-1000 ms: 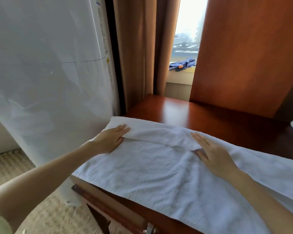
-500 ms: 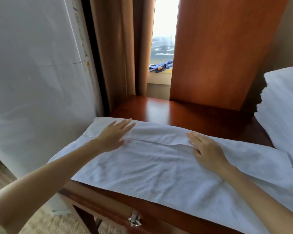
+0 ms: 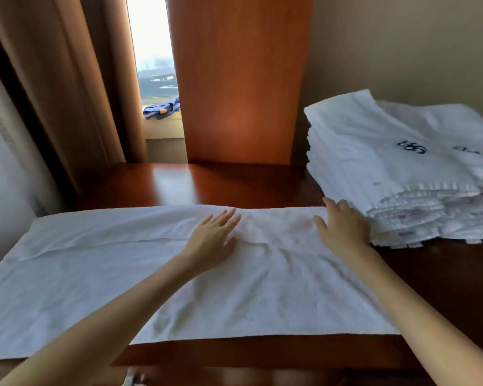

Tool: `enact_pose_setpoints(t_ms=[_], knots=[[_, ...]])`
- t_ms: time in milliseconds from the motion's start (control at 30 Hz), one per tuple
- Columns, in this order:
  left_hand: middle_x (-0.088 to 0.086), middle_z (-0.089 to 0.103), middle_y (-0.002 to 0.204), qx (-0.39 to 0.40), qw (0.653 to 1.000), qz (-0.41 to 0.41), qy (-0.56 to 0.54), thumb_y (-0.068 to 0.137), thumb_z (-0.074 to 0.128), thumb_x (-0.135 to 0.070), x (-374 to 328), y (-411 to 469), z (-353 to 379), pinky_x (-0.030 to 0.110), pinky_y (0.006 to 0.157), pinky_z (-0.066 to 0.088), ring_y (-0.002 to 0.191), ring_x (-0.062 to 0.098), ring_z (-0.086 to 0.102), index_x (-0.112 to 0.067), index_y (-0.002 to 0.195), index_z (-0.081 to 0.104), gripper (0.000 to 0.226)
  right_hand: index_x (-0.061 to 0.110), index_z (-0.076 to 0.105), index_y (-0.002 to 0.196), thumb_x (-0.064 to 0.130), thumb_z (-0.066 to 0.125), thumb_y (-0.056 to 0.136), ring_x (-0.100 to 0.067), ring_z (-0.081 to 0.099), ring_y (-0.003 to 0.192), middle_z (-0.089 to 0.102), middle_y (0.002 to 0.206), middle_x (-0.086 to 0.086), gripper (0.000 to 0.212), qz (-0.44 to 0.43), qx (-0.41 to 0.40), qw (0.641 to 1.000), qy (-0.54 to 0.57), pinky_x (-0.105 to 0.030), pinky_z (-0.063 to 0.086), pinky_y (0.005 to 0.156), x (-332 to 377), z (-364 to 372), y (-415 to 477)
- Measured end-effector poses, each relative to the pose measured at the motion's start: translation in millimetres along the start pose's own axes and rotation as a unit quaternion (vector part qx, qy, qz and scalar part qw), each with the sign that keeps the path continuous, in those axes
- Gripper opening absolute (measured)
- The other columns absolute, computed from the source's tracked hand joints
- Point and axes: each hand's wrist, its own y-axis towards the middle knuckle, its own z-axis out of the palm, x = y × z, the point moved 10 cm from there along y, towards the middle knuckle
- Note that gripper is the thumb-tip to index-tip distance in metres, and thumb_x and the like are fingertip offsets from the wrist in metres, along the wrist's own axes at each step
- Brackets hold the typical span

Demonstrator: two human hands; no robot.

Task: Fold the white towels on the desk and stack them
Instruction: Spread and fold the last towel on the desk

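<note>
A white towel (image 3: 101, 277) lies spread lengthwise across the front of the dark wooden desk (image 3: 207, 182), its far edge folded over toward me. The towel's left end hangs past the desk's left side. My left hand (image 3: 214, 240) rests flat on the towel's middle, fingers straight and spread. My right hand (image 3: 342, 227) lies flat on the towel's right end, fingers straight, right beside a stack of folded white towels (image 3: 388, 168) at the desk's right.
A wooden panel (image 3: 240, 79) rises behind the desk, with brown curtains (image 3: 67, 79) and a window to its left. A blue cloth (image 3: 161, 108) lies on the sill. A white appliance (image 3: 0, 168) stands at the far left. A drawer handle shows below the desk's front edge.
Both hands slid rightward along the towel, smoothing it. The view swung right, bringing the whole towel stack into sight.
</note>
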Motion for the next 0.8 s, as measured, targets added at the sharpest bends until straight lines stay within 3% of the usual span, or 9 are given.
enact_pose_setpoints(t_ms=[67, 167, 267, 367, 500, 633, 800], knots=[[-0.001, 0.012, 0.161, -0.002, 1.0, -0.018, -0.012, 0.1, 0.038, -0.025, 2, 3, 3, 0.031, 0.12, 0.01, 0.148, 0.017, 0.015, -0.021, 0.153, 0.021, 0.056, 0.014, 0.033, 0.145, 0.047, 0.027, 0.103, -0.031, 0.056, 0.114, 0.052, 0.13, -0.013, 0.054, 0.052, 0.07, 0.993, -0.077, -0.035, 0.042, 0.076, -21, 5, 8], [-0.002, 0.017, 0.16, -0.023, 0.999, -0.017, -0.021, 0.102, 0.034, -0.022, 1, 2, 2, 0.031, 0.12, 0.011, 0.147, 0.016, 0.018, -0.021, 0.152, 0.027, 0.05, 0.017, 0.008, 0.154, 0.046, 0.02, 0.104, -0.031, 0.049, 0.124, 0.043, 0.143, -0.016, 0.059, 0.053, 0.12, 0.985, -0.116, -0.036, 0.042, 0.089, -20, 18, 16], [-0.001, 0.028, 0.156, -0.058, 0.998, 0.008, -0.038, 0.103, 0.036, -0.021, -6, -1, -10, 0.032, 0.12, 0.012, 0.146, 0.018, 0.024, -0.018, 0.148, 0.038, 0.044, 0.018, -0.004, 0.155, 0.038, 0.027, 0.105, -0.031, 0.045, 0.128, 0.034, 0.147, -0.02, 0.062, 0.061, 0.149, 0.976, -0.145, -0.037, 0.041, 0.095, -18, 30, 22], [-0.003, 0.036, 0.152, -0.068, 0.996, 0.039, -0.051, 0.103, 0.04, -0.019, -16, -5, -18, 0.03, 0.119, 0.012, 0.144, 0.017, 0.028, -0.017, 0.143, 0.045, 0.041, 0.019, 0.02, 0.151, 0.02, 0.05, 0.096, -0.028, 0.047, 0.125, 0.042, 0.138, -0.015, 0.063, 0.048, 0.084, 0.99, -0.106, -0.035, 0.046, 0.088, -13, 23, 26], [-0.006, 0.035, 0.153, -0.052, 0.996, 0.062, -0.047, 0.103, 0.038, -0.019, -22, -10, -14, 0.03, 0.12, 0.012, 0.144, 0.014, 0.025, -0.019, 0.144, 0.045, 0.042, 0.02, 0.047, 0.134, 0.015, 0.053, 0.096, -0.024, 0.05, 0.117, 0.05, 0.127, -0.007, 0.039, -0.007, -0.03, 0.998, -0.063, -0.033, 0.047, 0.079, 0, 12, 25], [-0.005, 0.021, 0.159, 0.003, 0.997, 0.065, -0.032, 0.103, 0.033, -0.02, -19, -12, 5, 0.031, 0.121, 0.009, 0.148, 0.013, 0.015, -0.022, 0.147, 0.038, 0.045, 0.018, 0.054, 0.126, -0.002, 0.057, 0.087, -0.023, 0.048, 0.113, 0.047, 0.125, -0.005, 0.043, -0.025, -0.034, 0.998, -0.052, -0.033, 0.049, 0.072, -1, 13, 32], [-0.004, 0.023, 0.158, -0.008, 0.996, 0.075, -0.054, 0.104, 0.036, -0.024, -19, -16, 5, 0.033, 0.122, 0.009, 0.148, 0.014, 0.014, -0.028, 0.146, 0.04, 0.043, 0.006, 0.059, 0.119, -0.016, 0.048, 0.085, -0.029, 0.055, 0.098, 0.045, 0.125, -0.013, 0.042, -0.029, -0.107, 0.993, 0.044, -0.035, 0.043, 0.067, -9, -3, 39]])
